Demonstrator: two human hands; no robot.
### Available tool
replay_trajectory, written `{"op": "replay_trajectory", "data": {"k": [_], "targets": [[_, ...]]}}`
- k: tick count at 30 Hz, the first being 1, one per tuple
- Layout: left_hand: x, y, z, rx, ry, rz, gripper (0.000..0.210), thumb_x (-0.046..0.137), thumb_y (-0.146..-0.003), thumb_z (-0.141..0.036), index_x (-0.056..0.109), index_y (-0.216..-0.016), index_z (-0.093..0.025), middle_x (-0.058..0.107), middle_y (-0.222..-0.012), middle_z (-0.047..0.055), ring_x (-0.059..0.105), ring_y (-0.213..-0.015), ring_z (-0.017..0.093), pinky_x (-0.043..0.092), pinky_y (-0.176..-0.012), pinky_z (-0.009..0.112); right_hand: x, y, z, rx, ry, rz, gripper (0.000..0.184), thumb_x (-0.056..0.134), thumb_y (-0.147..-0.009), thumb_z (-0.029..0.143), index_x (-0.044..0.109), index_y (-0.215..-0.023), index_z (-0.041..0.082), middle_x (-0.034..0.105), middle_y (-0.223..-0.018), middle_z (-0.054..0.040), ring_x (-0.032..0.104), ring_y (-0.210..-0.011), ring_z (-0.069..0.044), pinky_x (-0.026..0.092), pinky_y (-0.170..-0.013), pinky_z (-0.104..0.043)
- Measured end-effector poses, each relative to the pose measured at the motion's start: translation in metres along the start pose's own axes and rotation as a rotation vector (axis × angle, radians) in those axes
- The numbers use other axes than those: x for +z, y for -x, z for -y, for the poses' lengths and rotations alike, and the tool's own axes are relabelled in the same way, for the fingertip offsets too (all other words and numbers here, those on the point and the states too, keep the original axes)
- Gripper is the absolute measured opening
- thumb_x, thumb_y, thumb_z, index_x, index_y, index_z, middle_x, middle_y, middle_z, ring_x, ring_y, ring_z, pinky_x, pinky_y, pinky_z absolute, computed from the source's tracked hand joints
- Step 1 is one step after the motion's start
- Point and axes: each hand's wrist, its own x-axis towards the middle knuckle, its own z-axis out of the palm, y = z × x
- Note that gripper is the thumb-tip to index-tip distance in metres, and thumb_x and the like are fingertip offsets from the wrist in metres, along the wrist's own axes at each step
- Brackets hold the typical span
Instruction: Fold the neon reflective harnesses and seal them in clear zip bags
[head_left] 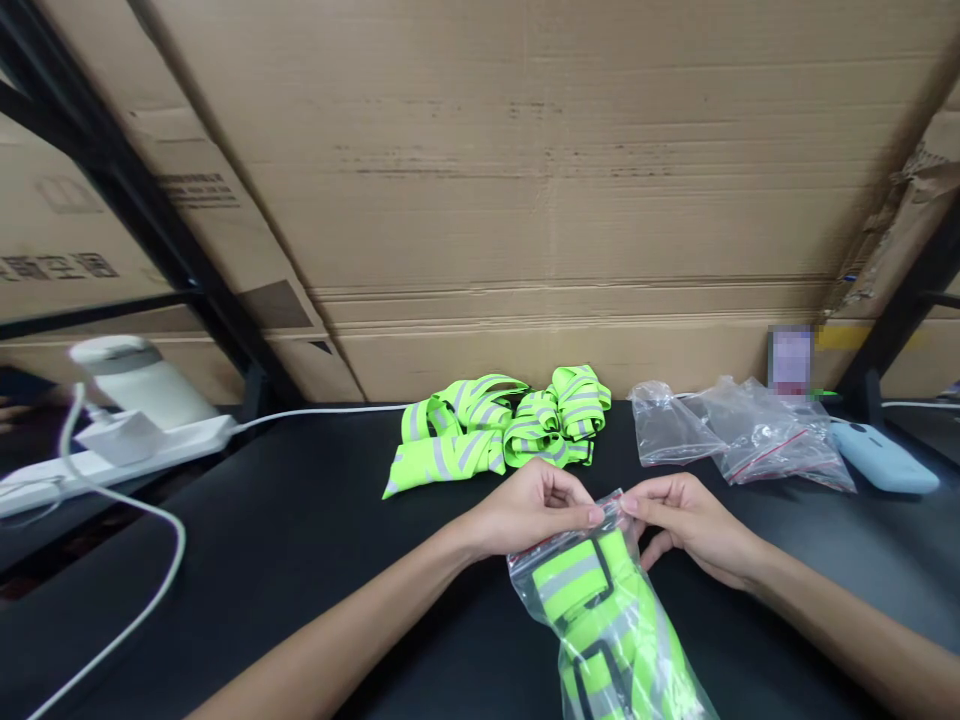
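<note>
Fingers (596,515) clamped on the clear bag (622,625)

Left hand (536,510) and right hand (694,525) each pinch its upper edge at the near side of the desk (315,520); green reflective straps (571,588) sit inside. Judged step: working the closure. Pressing it calls for aligned edges and even pressure.

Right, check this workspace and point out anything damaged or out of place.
The cardboard edge at the far right looks damaged: it is ragged and peeling, while the large panel beside it is smoother. The clear bag of green straps shows no obvious tear, and I see nothing spilled.
</note>
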Motion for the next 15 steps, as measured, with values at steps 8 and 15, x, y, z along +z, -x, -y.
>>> {"op": "replay_trajectory", "data": {"k": [8, 15], "targets": [[0.0051, 0.0004, -0.0022, 0.010, -0.032, -0.026, 0.031, 0.088, -0.070, -0.040, 0.076, -0.075, -0.011, 0.070, -0.066, 0.002, 0.057, -0.056, 0.010, 0.044, -0.055, 0.019, 0.0023, 0.0015, 0.0005, 0.025, -0.007, -0.044, 0.038, 0.085, -0.076, 0.048, 0.078, -0.083, 0.012, 0.072, -0.077, -0.0066, 0.066, -0.067, -0.014, 0.063, -0.062, -0.028], [0.0074, 0.0007, -0.0004, 0.044, -0.106, -0.044, 0.027, 0.084, -0.075, -0.037, 0.078, -0.080, -0.011, 0.073, -0.070, 0.005, 0.060, -0.059, 0.010, 0.045, -0.056, 0.019, 0.0029, 0.0004, -0.0005, 0.044, -0.031, -0.059, 0.041, 0.089, -0.068, 0.050, 0.078, -0.079, 0.013, 0.072, -0.075, -0.0059, 0.066, -0.066, -0.014, 0.062, -0.062, -0.027]]}}
